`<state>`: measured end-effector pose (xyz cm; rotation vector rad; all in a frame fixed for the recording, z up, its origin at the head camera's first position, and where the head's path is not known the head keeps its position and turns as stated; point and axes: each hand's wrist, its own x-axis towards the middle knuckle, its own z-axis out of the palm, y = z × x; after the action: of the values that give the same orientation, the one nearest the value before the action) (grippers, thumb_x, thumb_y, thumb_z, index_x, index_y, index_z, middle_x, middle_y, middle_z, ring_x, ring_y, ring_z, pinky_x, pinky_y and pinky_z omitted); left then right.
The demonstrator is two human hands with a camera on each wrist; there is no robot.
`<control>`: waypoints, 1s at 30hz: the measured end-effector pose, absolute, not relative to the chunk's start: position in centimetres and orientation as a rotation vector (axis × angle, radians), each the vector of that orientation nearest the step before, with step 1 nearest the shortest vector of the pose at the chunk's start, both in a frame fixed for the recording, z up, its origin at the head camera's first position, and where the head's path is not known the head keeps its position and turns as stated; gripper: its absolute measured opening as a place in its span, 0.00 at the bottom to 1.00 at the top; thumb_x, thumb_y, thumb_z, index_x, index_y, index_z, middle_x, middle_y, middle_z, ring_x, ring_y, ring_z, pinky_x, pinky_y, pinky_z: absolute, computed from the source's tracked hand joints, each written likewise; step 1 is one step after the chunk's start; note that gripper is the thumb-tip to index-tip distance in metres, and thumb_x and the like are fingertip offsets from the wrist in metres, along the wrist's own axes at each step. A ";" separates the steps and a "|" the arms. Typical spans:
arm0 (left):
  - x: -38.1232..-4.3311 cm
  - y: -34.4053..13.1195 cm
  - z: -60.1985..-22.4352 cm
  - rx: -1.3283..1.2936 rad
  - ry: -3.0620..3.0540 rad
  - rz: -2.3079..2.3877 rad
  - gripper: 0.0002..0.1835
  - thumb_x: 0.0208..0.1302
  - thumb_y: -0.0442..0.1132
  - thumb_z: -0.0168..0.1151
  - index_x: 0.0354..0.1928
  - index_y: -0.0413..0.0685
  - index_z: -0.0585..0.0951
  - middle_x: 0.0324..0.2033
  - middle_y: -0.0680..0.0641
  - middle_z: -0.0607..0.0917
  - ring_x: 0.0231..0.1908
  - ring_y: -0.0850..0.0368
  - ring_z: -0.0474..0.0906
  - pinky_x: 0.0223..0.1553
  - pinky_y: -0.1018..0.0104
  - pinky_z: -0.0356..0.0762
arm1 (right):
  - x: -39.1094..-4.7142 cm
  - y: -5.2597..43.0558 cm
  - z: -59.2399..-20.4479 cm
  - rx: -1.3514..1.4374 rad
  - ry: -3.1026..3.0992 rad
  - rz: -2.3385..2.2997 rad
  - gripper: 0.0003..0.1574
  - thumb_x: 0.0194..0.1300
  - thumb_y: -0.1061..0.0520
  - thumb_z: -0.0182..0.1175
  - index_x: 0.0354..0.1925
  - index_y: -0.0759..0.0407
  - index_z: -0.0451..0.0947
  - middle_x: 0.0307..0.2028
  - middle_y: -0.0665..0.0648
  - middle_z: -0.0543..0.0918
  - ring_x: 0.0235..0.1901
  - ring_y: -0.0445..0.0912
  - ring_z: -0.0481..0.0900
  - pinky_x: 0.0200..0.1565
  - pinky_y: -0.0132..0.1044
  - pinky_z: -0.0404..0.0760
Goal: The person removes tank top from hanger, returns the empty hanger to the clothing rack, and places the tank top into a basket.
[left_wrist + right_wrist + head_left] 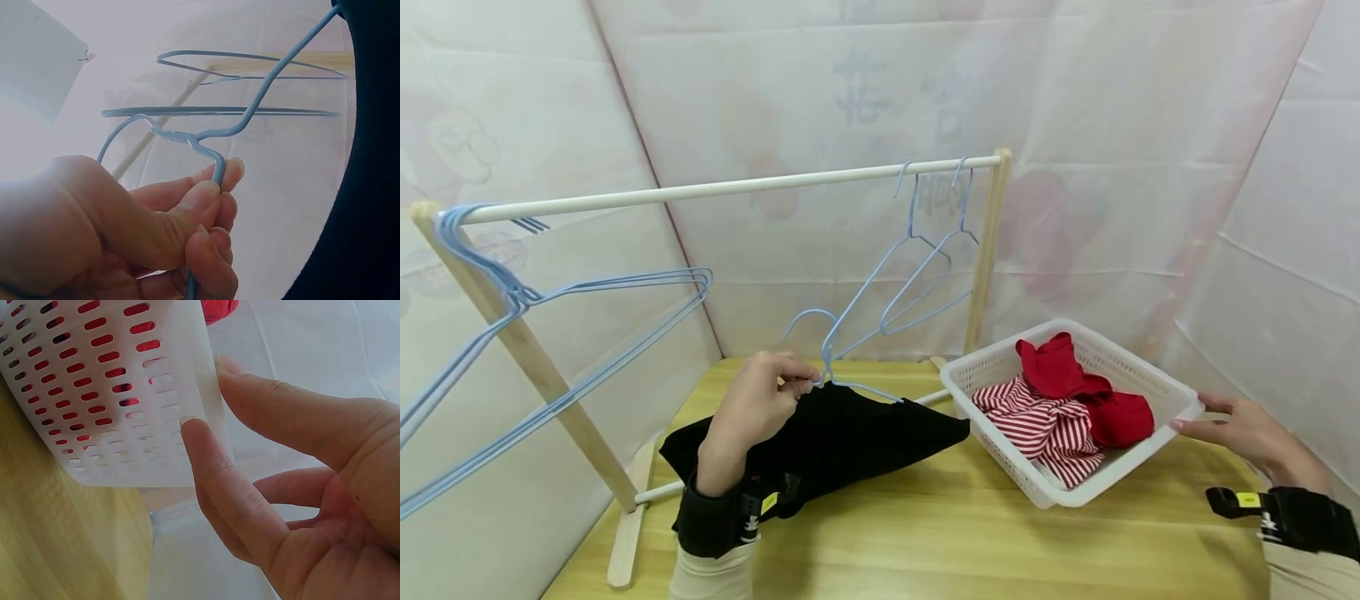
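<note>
My left hand (760, 400) pinches one shoulder of a light-blue wire hanger (868, 390) just beside its neck. In the left wrist view, thumb and fingertips close round the wire (253, 103). A black garment (865, 442) hangs from this hanger low over the table, and its lower part is partly behind my left wrist. My right hand (1247, 433) holds the right corner of a white perforated basket (1157, 379). The right wrist view has the thumb at the rim and the index finger against the outer wall (119, 450). Red cloth (1060, 371) and red-and-white striped cloth (1037, 425) lie inside the basket.
A rack with a white rail (730, 190) and wooden posts (988, 250) stands across the table (925, 542). Several blue hangers (617, 283) are bunched at its left end. Two bare hangers (912, 208) hang near the right post. Pale sheets form walls behind and beside.
</note>
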<state>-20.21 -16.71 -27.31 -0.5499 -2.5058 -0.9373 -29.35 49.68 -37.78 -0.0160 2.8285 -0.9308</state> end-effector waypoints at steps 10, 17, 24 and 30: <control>-20.2 -16.7 -27.9 -0.543 -2.537 -0.962 0.12 0.64 0.20 0.62 0.39 0.39 0.91 0.35 0.46 0.90 0.33 0.56 0.81 0.35 0.69 0.74 | -28.9 49.7 -38.4 0.017 2.815 -0.939 0.67 0.73 0.34 0.59 0.76 0.80 0.35 0.66 0.88 0.64 0.57 0.72 0.77 0.47 0.64 0.80; -20.4 -16.7 -27.8 -0.538 -2.542 -0.955 0.12 0.65 0.21 0.62 0.39 0.40 0.91 0.35 0.46 0.90 0.33 0.57 0.81 0.34 0.69 0.73 | -28.4 49.2 -37.3 -0.043 2.975 -0.910 0.62 0.74 0.39 0.59 0.76 0.81 0.39 0.65 0.92 0.60 0.58 0.81 0.73 0.49 0.69 0.79; -20.5 -16.5 -27.6 -0.554 -2.537 -0.971 0.11 0.65 0.21 0.63 0.39 0.38 0.91 0.35 0.44 0.90 0.34 0.51 0.83 0.33 0.70 0.74 | -26.7 44.8 -33.1 0.150 3.255 -0.850 0.57 0.73 0.35 0.57 0.78 0.71 0.48 0.63 0.91 0.63 0.59 0.84 0.64 0.50 0.76 0.71; -20.4 -16.4 -27.6 -0.563 -2.532 -0.966 0.11 0.65 0.21 0.63 0.39 0.39 0.91 0.35 0.45 0.90 0.34 0.54 0.83 0.33 0.70 0.75 | -24.3 38.7 -30.0 -0.124 3.404 -1.076 0.40 0.70 0.45 0.66 0.70 0.66 0.71 0.54 0.73 0.86 0.33 0.28 0.83 0.31 0.25 0.78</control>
<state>-20.42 -16.42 -27.58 -0.5632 -2.5324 -0.9657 -24.27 38.72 -30.03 -0.1240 3.4042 -1.0757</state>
